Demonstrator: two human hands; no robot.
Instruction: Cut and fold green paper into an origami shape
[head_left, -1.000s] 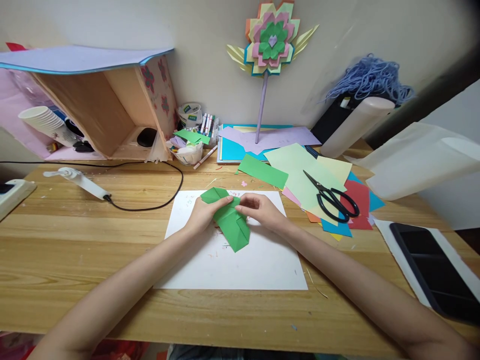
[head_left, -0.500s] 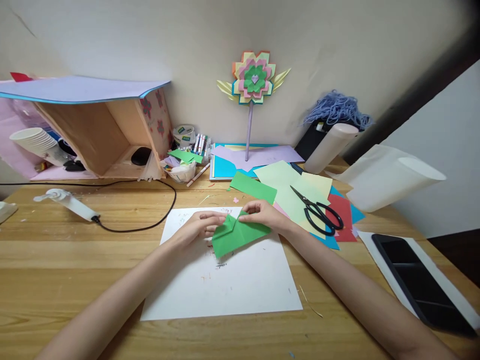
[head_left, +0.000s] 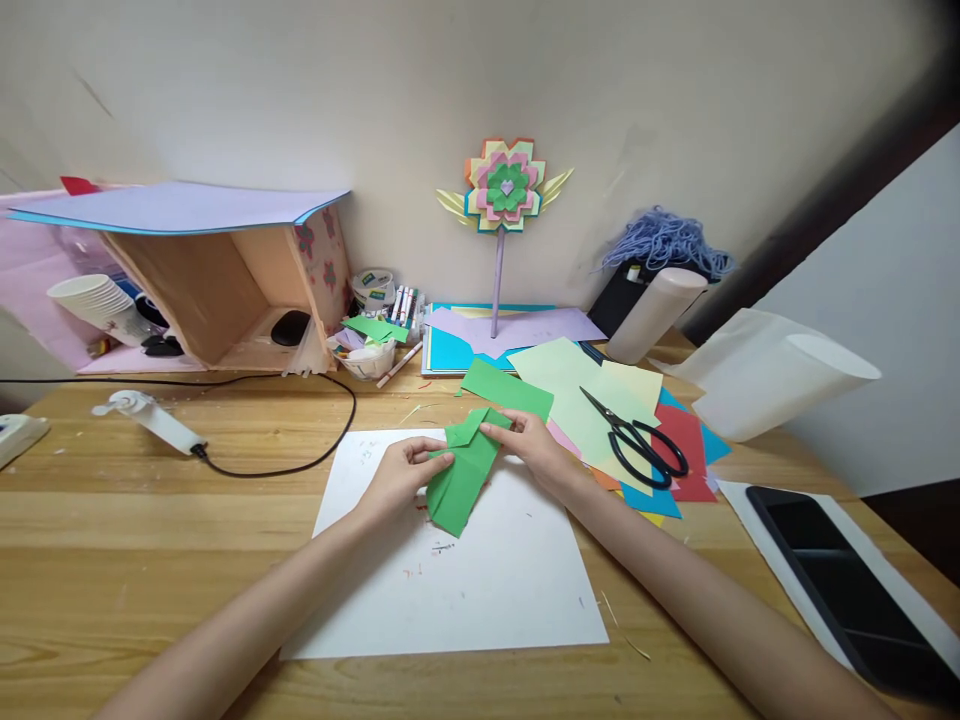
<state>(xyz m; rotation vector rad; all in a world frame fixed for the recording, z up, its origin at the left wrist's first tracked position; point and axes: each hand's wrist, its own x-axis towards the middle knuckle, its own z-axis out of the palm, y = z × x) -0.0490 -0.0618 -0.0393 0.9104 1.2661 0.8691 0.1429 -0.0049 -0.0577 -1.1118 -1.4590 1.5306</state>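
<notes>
A folded piece of green paper (head_left: 466,472) is held between both hands, tilted above a white sheet (head_left: 480,600) that lies on the wooden table. My left hand (head_left: 401,475) pinches its left edge, thumb on top. At its upper right, my right hand (head_left: 525,440) grips it with the thumb laid over the front. Creases and a folded flap show at the paper's upper end. Just behind the hands lies a green paper strip (head_left: 506,388). Black-handled scissors (head_left: 637,435) rest on coloured papers to the right of my right hand.
A paper flower (head_left: 506,187) stands at the back on stacked sheets. Left are a cardboard box (head_left: 281,280), paper cups (head_left: 94,300), a white corded device (head_left: 154,422) and a cup of scraps (head_left: 365,360). A phone (head_left: 840,580), a white roll (head_left: 780,385) and blue yarn (head_left: 667,245) are right.
The green paper has been turned, so its long side now slants from lower left to upper right. My left hand has shifted to its left edge. The camera view has tilted up slightly.
</notes>
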